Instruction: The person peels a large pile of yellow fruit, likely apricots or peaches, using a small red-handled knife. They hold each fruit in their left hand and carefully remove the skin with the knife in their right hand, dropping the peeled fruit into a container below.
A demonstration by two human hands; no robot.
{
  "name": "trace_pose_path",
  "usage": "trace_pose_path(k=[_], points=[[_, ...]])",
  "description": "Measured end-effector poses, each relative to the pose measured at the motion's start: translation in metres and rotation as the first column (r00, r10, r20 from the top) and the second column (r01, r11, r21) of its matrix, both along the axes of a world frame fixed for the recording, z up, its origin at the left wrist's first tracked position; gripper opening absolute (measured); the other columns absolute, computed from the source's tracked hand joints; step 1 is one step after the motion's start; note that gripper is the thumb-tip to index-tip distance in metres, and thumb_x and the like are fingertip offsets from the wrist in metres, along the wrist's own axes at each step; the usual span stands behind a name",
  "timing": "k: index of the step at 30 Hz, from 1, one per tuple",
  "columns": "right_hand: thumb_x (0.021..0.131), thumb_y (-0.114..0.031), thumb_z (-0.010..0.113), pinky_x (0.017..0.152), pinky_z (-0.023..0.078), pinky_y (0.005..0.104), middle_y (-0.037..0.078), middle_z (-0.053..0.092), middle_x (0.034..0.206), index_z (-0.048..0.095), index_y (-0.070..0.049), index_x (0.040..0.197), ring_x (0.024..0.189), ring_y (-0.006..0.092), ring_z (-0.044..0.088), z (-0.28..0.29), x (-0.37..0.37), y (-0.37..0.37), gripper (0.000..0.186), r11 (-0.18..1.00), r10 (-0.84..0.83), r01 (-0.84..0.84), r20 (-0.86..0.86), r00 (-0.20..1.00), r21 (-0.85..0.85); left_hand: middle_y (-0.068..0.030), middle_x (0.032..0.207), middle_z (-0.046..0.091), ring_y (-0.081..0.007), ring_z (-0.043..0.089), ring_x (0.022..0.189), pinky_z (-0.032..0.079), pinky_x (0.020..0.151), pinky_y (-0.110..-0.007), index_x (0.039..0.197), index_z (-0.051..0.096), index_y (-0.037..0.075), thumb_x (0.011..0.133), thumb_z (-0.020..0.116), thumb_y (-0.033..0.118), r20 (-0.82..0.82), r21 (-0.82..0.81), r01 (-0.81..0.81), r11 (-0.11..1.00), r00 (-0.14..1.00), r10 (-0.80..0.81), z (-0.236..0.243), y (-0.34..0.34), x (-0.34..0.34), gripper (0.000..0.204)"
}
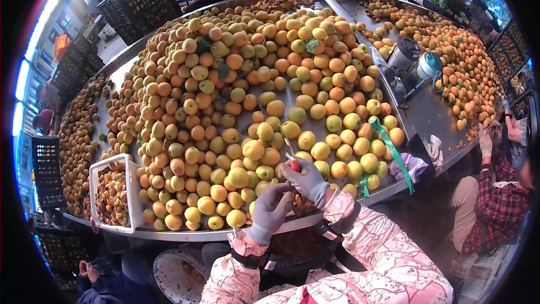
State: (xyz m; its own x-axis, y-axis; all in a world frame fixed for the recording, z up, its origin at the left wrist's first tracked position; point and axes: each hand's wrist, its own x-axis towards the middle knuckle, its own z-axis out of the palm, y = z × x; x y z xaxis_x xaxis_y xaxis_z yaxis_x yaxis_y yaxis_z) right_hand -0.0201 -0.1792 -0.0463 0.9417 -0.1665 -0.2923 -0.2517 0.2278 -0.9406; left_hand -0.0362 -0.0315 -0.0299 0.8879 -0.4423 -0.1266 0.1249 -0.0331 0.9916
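Note:
My gloved right hand is closed on a small knife with a red handle, its thin blade pointing up over the yellow-orange fruit. My gloved left hand is just below and left of it, fingers curled and close to the right hand's fingertips; what they hold, if anything, I cannot make out. Brown scraps lie on the metal table beside my hands, near its front edge.
A white bin of brown pieces is at left, crates behind. A divider, two flasks, green tape and a purple cloth are at right. Co-workers sit around; a white bucket is below.

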Motion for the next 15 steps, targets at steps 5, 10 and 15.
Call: trace_pose_path(k=[5, 10, 15], points=[[0.089, -0.026, 0.062, 0.060, 0.045, 0.0246, 0.000, 0.059, 0.071, 0.059, -0.002, 0.083, 0.065, 0.0074, 0.053, -0.006, 0.000, -0.004, 0.025, 0.999, 0.030, -0.028, 0.032, 0.999, -0.041, -0.0067, 0.092, 0.061, -0.0113, 0.060, 0.082, 0.049, 0.073, -0.025, 0.105, 0.059, -0.003, 0.087, 0.061, 0.009, 0.109, 0.048, -0.001, 0.999, 0.994, -0.004, 0.001, -0.002, 0.000, 0.021], [0.089, -0.026, 0.063, 0.061, 0.046, 0.0244, 0.001, 0.061, 0.073, 0.061, -0.002, 0.085, 0.066, 0.0076, 0.054, -0.005, 0.001, -0.003, 0.024, 0.997, 0.052, -0.053, -0.009, 0.999, -0.056, -0.0071, 0.095, 0.062, -0.0120, 0.059, 0.086, 0.048, 0.077, -0.025, 0.106, 0.059, -0.002, 0.088, 0.060, 0.009, 0.153, 0.092, 0.011, 0.996, 0.988, -0.025, 0.007, 0.000, 0.002, 0.021], [0.090, -0.022, 0.063, 0.065, 0.048, 0.0233, 0.001, 0.063, 0.078, 0.063, -0.003, 0.089, 0.070, 0.0075, 0.057, -0.003, -0.003, -0.002, 0.019, 0.999, 0.014, -0.016, 0.047, 0.999, 0.044, -0.0063, 0.097, 0.062, -0.0114, 0.058, 0.088, 0.047, 0.078, -0.026, 0.108, 0.060, -0.001, 0.088, 0.059, 0.010, 0.164, 0.063, 0.036, 0.997, 0.985, -0.046, -0.001, 0.001, 0.003, 0.023]])
